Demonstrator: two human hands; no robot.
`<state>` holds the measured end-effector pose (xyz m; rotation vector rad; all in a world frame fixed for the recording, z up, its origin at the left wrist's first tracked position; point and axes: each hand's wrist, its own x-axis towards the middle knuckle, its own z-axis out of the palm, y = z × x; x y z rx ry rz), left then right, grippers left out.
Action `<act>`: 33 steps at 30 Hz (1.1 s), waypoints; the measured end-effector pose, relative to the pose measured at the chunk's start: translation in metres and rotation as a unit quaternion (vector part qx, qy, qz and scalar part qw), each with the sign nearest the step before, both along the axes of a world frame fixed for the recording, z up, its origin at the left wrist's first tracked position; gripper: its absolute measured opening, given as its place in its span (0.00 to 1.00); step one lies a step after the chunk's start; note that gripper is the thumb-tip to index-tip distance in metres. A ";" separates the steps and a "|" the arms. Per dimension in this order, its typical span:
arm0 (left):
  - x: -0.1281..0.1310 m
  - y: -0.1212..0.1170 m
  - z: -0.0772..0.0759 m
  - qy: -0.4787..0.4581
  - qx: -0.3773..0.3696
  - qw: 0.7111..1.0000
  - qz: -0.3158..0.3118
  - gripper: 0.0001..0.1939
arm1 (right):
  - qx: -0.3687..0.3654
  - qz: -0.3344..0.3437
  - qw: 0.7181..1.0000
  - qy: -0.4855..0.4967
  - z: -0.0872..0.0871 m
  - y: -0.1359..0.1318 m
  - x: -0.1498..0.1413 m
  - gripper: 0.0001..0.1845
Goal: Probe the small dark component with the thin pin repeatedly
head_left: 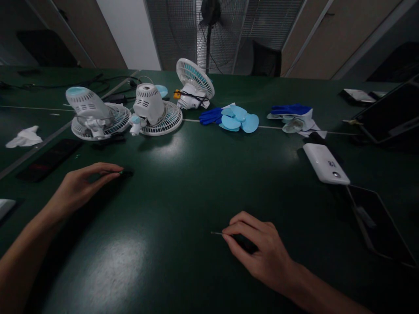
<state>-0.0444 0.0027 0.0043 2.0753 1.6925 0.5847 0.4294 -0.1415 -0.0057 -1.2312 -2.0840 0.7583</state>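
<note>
Head view: the right hand (pixel 262 245) pinches a thin rod (pixel 216 233), long axis pointing left from its grip; the left hand (pixel 78 185) pinches a small dark piece (pixel 127 173).

I had open tabletop (pixel 176 187) to cross between my left fingers (pixel 109 167) and my right fingers (pixel 242 227), with room to reach forward from both. Across the far side, white fans (pixel 149 104), a light-blue fan blade (pixel 240 117) and a bunched glove (pixel 296 113) stood in the way. A dark slab (pixel 49 159) bounded me on the left, a white case (pixel 324 162) on the right.
</note>
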 end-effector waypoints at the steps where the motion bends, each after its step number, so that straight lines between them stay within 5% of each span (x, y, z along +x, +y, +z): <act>1: 0.000 0.000 0.000 0.002 -0.004 1.000 -0.005 0.27 | 0.001 -0.001 1.000 -0.002 0.000 0.000 0.000 0.06; 33: 0.021 -0.006 0.005 0.001 -0.040 0.991 0.126 0.33 | 0.002 0.000 1.000 0.001 -0.002 0.000 0.000 0.06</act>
